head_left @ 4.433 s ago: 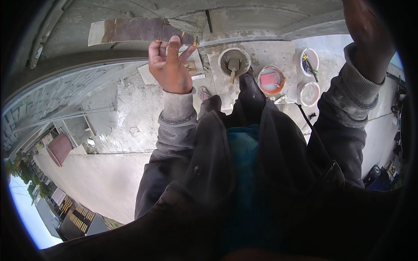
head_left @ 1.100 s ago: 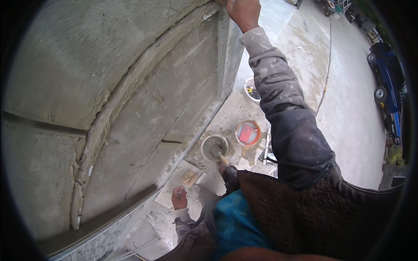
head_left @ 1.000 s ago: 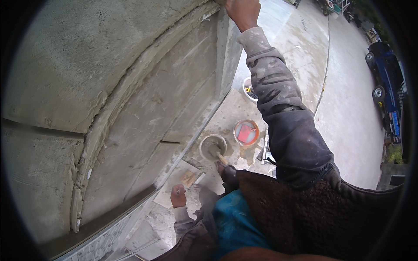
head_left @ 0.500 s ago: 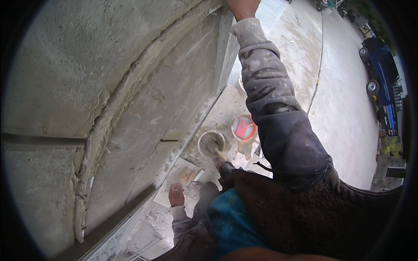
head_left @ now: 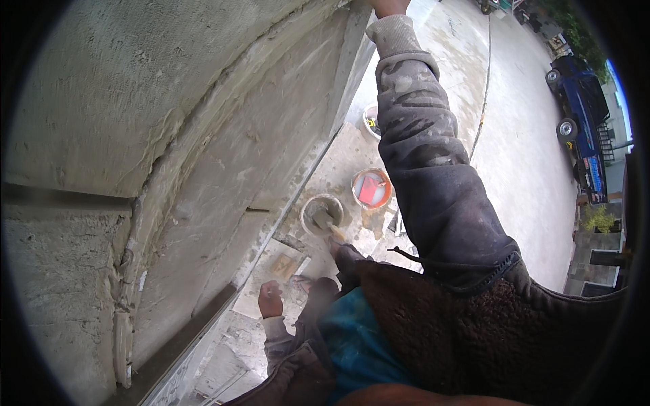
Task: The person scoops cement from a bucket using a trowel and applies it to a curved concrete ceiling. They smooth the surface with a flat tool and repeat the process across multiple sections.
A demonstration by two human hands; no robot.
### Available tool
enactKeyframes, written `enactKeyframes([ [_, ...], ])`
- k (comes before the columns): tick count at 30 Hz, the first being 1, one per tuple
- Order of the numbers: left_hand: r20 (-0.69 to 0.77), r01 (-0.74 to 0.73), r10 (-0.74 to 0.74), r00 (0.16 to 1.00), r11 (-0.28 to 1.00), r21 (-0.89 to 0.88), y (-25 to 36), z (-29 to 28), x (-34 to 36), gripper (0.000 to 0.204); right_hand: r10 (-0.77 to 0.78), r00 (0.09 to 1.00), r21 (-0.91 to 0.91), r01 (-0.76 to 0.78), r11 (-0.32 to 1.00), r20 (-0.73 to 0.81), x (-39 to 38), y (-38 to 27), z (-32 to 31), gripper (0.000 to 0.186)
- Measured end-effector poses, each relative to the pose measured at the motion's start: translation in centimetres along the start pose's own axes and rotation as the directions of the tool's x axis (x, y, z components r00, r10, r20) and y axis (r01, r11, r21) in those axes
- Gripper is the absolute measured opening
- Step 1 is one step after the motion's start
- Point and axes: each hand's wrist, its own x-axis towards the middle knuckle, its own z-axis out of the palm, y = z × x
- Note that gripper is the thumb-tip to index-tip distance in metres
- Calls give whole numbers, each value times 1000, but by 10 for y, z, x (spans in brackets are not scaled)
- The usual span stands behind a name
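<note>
My right hand [head_left: 391,7] is at the top edge beside the corner of the plastered wall [head_left: 223,149]. Only the part near the wrist shows, so its fingers and anything they hold are out of view. Low beside the wall hangs my left hand [head_left: 271,300], its fingers curled in loosely with nothing visible in them. Below me, a pale bucket [head_left: 306,215] holds wet grey mortar [head_left: 318,215]. A tool with a light wooden handle [head_left: 336,234] leans in that mortar.
An orange-rimmed bucket [head_left: 388,193] contains cloudy water and a red block [head_left: 369,190]. Behind it stands a white bucket [head_left: 366,123]. A dark ledge [head_left: 183,345] runs along the wall's lower side. A blue pickup truck [head_left: 586,122] is parked at the far right.
My right hand has slipped further past the top edge. The whole view has shifted slightly, moving the buckets and truck a little left and up. My left hand keeps its curled shape.
</note>
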Motion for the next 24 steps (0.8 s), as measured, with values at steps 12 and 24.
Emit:
enactKeyframes([
  [12, 14, 1, -2, 1000, 1000, 7, -5, -9, 12, 30, -10, 1000, -27, 10, 1000, 0, -16, -22, -12, 29],
  [24, 41, 19, -19, 999, 1000, 16, -29, -25, 15, 33, -6, 1000, -15, 6, 1000, 6, -41, -51, -29, 33],
])
